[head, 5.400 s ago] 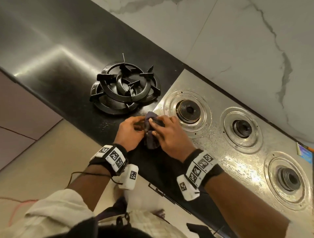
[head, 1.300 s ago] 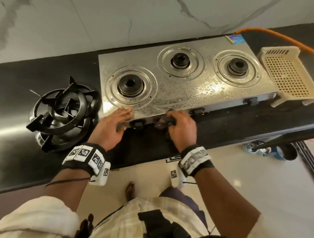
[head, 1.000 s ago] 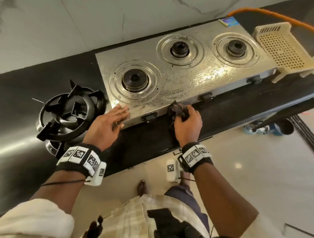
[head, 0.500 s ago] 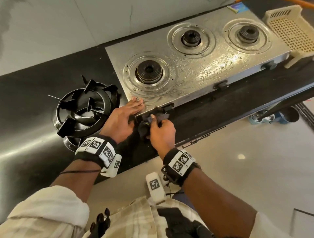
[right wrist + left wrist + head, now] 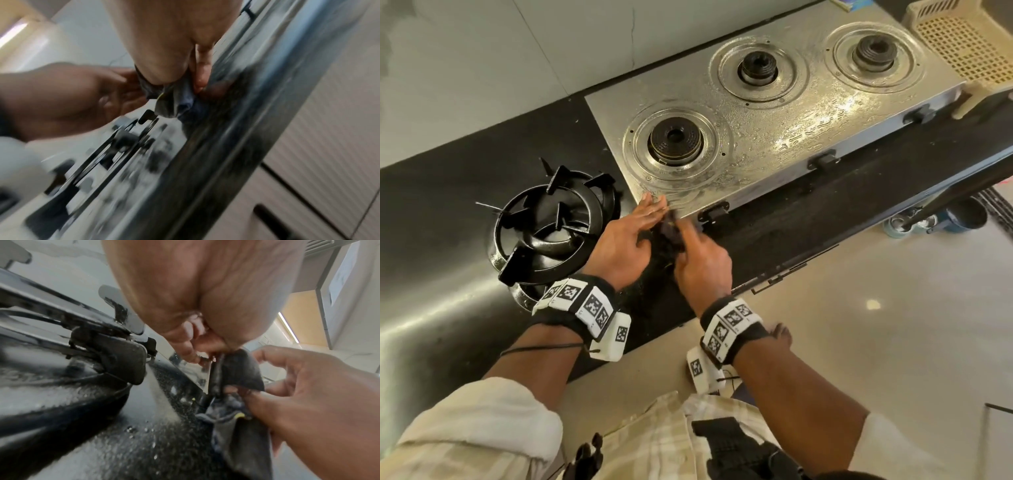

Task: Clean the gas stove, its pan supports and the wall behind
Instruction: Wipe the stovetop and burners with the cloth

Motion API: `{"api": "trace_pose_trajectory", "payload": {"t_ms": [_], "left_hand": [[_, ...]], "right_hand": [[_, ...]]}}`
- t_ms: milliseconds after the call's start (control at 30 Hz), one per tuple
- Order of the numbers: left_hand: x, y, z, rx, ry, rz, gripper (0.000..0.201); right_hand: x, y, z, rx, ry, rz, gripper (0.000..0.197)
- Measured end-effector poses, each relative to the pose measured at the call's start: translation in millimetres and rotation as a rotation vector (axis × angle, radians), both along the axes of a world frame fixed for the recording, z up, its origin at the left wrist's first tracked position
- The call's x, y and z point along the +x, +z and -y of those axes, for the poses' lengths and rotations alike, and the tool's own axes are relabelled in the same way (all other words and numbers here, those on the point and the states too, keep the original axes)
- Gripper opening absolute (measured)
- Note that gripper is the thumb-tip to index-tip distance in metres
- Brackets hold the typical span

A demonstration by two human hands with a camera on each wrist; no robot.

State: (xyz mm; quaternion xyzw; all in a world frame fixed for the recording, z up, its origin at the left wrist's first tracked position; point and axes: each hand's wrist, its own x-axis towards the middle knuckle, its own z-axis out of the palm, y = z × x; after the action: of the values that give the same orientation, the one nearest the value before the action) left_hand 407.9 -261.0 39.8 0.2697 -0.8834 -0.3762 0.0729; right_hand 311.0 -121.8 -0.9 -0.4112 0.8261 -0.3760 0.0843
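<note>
The wet steel gas stove (image 5: pixel 774 137) has three bare burners. Its black pan supports (image 5: pixel 548 226) lie stacked on the counter to its left. At the stove's front-left corner my right hand (image 5: pixel 688 241) grips a dark cloth (image 5: pixel 666 240), bunched against the front edge beside the left knob (image 5: pixel 714 212). My left hand (image 5: pixel 650 222) lies right beside it. Its fingers are stretched to the corner and loose, touching the cloth's edge. The left wrist view shows the cloth (image 5: pixel 238 369) pinched in my right hand's fingers (image 5: pixel 267 395). The marble wall (image 5: pixel 517 51) stands behind.
A cream perforated basket (image 5: pixel 962 44) sits at the stove's right end. Black counter (image 5: pixel 808 219) runs in front of the stove, with two more knobs (image 5: pixel 823 160) along the front panel. Metal vessels (image 5: pixel 935 219) stand on the floor below at the right.
My right hand has slid the cloth left along the stove's front, from the middle knob to the left corner. It now meets my left hand, which stayed at that corner.
</note>
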Motion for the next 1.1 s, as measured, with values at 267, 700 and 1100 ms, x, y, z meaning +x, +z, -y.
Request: {"api": "trace_pose_trajectory", "payload": {"t_ms": [267, 700, 1100], "left_hand": [[-2, 6, 4, 0.080, 0.009, -0.010, 0.057], [-107, 26, -38, -0.239, -0.088, 0.086, 0.048], [-254, 23, -83, -0.365, 0.004, 0.296, 0.047]], "right_hand": [[3, -1, -4, -0.036, 0.334, -0.092, 0.037], [-229, 10, -89, -0.385, -0.423, 0.289, 0.043], [-337, 34, -83, -0.234, -0.504, 0.385, 0.021]]}}
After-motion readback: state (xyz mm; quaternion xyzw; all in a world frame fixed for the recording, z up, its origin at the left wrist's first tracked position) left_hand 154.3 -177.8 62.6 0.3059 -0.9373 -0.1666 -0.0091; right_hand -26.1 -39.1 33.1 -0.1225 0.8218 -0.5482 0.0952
